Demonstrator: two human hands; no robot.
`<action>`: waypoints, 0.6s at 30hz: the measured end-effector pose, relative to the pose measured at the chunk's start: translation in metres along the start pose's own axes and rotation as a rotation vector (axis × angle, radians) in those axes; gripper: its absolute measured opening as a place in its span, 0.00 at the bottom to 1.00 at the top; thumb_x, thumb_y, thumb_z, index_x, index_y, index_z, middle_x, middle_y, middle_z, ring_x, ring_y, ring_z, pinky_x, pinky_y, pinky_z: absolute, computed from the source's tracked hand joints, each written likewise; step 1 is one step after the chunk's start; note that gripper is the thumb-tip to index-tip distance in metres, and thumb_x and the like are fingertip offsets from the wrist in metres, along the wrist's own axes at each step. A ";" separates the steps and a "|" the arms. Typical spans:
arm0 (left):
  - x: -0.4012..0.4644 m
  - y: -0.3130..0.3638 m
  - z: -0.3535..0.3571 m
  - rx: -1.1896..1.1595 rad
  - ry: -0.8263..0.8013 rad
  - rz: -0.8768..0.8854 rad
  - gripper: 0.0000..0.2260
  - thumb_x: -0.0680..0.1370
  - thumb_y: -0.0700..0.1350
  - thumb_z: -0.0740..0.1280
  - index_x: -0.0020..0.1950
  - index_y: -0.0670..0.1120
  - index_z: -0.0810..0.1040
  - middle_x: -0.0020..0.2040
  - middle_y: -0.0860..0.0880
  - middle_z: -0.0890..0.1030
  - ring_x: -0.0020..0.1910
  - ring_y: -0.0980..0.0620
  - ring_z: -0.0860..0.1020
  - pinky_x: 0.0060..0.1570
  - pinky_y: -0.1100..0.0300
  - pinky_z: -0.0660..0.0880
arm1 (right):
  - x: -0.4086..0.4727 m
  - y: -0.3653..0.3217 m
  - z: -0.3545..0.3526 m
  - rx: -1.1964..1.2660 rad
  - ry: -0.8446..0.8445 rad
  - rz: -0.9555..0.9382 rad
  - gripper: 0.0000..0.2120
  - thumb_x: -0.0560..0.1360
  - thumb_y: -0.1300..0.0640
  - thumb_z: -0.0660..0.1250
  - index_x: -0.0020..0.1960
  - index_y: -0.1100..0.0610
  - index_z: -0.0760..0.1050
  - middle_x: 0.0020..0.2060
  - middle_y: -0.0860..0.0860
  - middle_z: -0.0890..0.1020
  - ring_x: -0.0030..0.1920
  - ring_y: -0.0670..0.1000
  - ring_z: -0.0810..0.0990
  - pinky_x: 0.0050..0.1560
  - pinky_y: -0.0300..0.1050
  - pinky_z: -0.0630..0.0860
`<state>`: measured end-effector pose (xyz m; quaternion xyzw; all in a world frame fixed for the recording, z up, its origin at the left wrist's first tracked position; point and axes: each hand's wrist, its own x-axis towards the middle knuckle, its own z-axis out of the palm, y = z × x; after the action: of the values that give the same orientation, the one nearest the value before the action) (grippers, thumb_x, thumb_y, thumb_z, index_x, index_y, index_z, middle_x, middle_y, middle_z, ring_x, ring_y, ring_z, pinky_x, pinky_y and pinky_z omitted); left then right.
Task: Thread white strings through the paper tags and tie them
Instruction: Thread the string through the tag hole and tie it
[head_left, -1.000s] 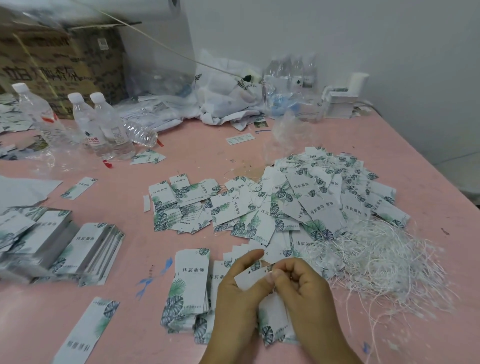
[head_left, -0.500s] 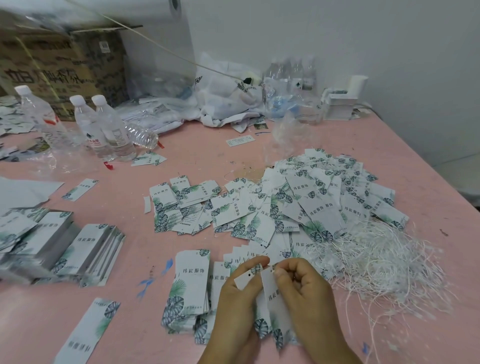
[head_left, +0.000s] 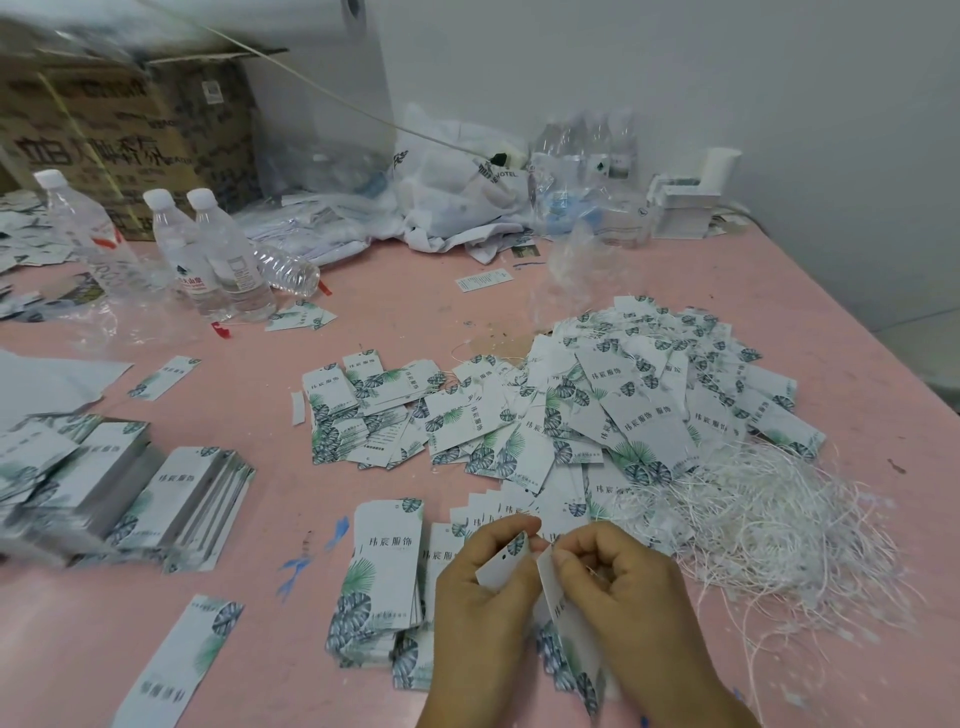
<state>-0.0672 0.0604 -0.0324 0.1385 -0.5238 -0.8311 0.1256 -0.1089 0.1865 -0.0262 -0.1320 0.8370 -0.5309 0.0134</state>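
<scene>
At desk (head_left: 519, 312) front, tags now split: left hand (head_left: 483, 587) pinches punched tag (head_left: 503, 564), right hand (head_left: 618, 582) pinches second tag (head_left: 558, 592), possibly string; threading starting.

matt paper tags (head_left: 644, 415), smooth pink table (head_left: 519, 306)

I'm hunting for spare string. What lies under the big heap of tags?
White strings spill from under the tag heap at its near right edge. How far they run beneath it is covered.
</scene>
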 end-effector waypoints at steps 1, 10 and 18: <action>-0.001 0.001 0.001 -0.007 -0.008 0.002 0.12 0.67 0.33 0.77 0.48 0.43 0.84 0.40 0.42 0.83 0.35 0.49 0.80 0.33 0.60 0.78 | 0.000 0.000 -0.001 0.011 -0.013 0.019 0.08 0.73 0.56 0.72 0.42 0.43 0.80 0.32 0.43 0.82 0.31 0.42 0.78 0.32 0.36 0.75; 0.004 -0.008 -0.001 0.008 0.038 0.008 0.08 0.71 0.43 0.72 0.50 0.48 0.82 0.36 0.44 0.81 0.31 0.50 0.77 0.30 0.60 0.73 | 0.014 -0.002 -0.008 0.658 -0.237 0.413 0.03 0.73 0.65 0.70 0.43 0.59 0.81 0.27 0.55 0.77 0.21 0.45 0.70 0.20 0.34 0.67; 0.010 -0.006 -0.003 -0.177 0.169 -0.110 0.05 0.74 0.36 0.71 0.46 0.45 0.82 0.42 0.37 0.85 0.36 0.43 0.83 0.33 0.55 0.78 | 0.029 0.007 -0.028 1.329 -0.234 0.741 0.16 0.58 0.65 0.79 0.43 0.62 0.79 0.25 0.51 0.69 0.17 0.43 0.59 0.16 0.35 0.52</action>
<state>-0.0754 0.0574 -0.0398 0.2249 -0.4275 -0.8651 0.1352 -0.1434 0.2076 -0.0170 0.1375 0.3250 -0.8656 0.3553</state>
